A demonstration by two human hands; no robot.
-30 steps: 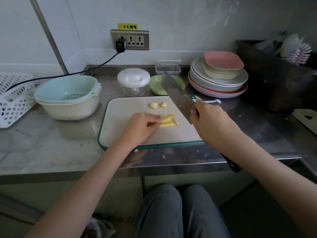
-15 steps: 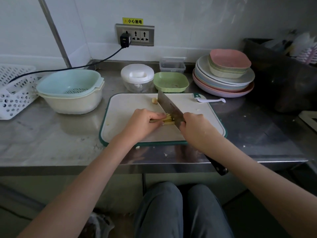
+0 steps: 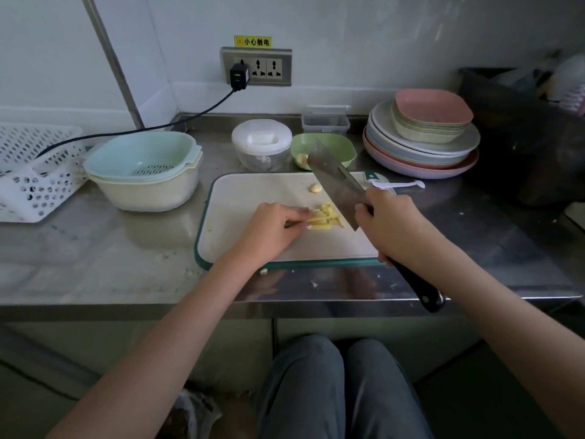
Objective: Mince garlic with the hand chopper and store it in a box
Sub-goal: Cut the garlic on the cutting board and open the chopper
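Sliced garlic [image 3: 324, 217] sits mid cutting board [image 3: 253, 198], a small pile of yellow strips. Left hand [image 3: 272, 232] rests on the board just left of the pile, fingers curled, fingertips pinching and steadying the near strips. One whole clove [image 3: 316, 188] lies apart toward the board's far edge. More garlic cloves [image 3: 302, 160] in the green bowl [image 3: 338, 145] behind the board, partly hidden by the blade.

Right hand [image 3: 391, 226] wraps tight around the cleaver [image 3: 338, 182] where blade meets handle; the black handle end sticks out past the counter edge. Blade is tilted, lifted off the board, lower corner just right of the slices, tip over the green bowl.

Hand chopper [image 3: 261, 144], white lid on clear bowl, stands behind the board left of the green bowl. Clear lidded storage box [image 3: 326, 120] at the back wall, behind the green bowl. White spoon [image 3: 399, 184] by the board's far right corner. Stack of plates and bowls [image 3: 424, 137] right. Blue colander in a cream basin [image 3: 145, 169] left, white basket [image 3: 28, 172] further left. All on the steel counter [image 3: 95, 248]; scraps litter its front edge. Plug in the wall socket [image 3: 256, 66].
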